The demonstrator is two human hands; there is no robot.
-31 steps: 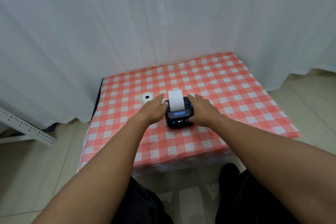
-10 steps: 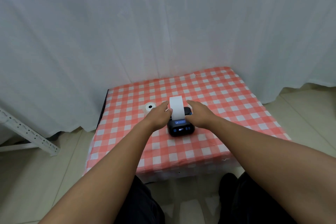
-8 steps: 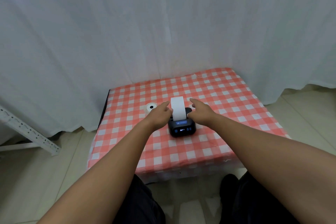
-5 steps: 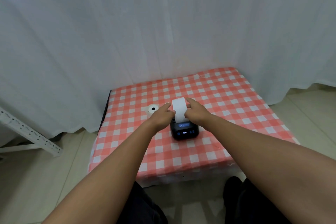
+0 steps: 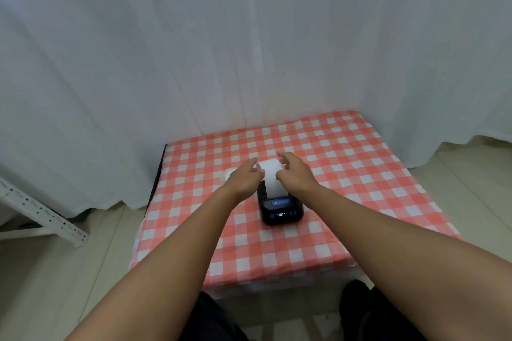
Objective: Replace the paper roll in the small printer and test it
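A small black printer (image 5: 280,209) with a lit blue display sits near the middle of the checked table (image 5: 346,174). A white paper strip (image 5: 273,180) rises out of its top slot. My left hand (image 5: 245,178) pinches the strip's left edge near the top. My right hand (image 5: 293,174) pinches its right edge, with the index finger raised. A white paper roll (image 5: 229,173) lies on the cloth behind my left hand, mostly hidden by it.
White curtains (image 5: 249,50) hang close behind the table. A white perforated metal bracket (image 5: 41,216) leans on the floor at the left. The table's front edge is close to my knees.
Both hands have left the printer's sides and risen to the paper strip, closing on its two edges. The strip stands longer than it did three seconds ago.
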